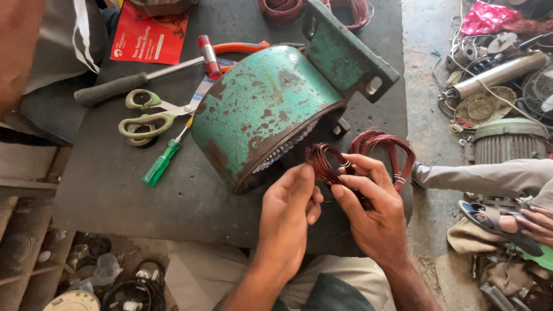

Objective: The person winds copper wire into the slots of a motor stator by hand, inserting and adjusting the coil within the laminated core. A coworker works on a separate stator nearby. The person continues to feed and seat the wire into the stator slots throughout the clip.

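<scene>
- Left hand [290, 214]: fingers curled in, thumb and forefinger pinched on one loop of the copper wire coil [368, 158]. Grip narrow, tips close together.
- Right hand [371, 210]: fingers [368, 167] spread through the coil's loops, thumb pressed against the bundle from the near side. Closed on the wire, not slack.
- Coil: dark red enamelled wire, several loops bunched, arching up and away past the right fingertips; a small pale tie shows on the loop by the right knuckles. Held off the table, between both hands.
- Just beyond the left fingertips: open mouth of the green motor housing [265, 109], lying on its side, paint flaked to rust, pale slot linings showing inside the rim. Coil near the mouth; whether it touches, I cannot tell.
- Housing sits on a dark worktable [115, 190].
- Well left of the left fingers: green-handled scissors [151, 115], green-handled screwdriver [162, 161], hammer with black grip [115, 86], orange-handled pliers [239, 47], red card [150, 37].
- Far past the fingertips, top edge of table: more red wire coils [282, 8].
- Right of the right hand, on the floor: another person's trouser leg [489, 175], sandalled foot [489, 216] and hand [536, 222]; a ribbed grey motor [510, 141]; scrap parts and a metal tube [501, 72].
</scene>
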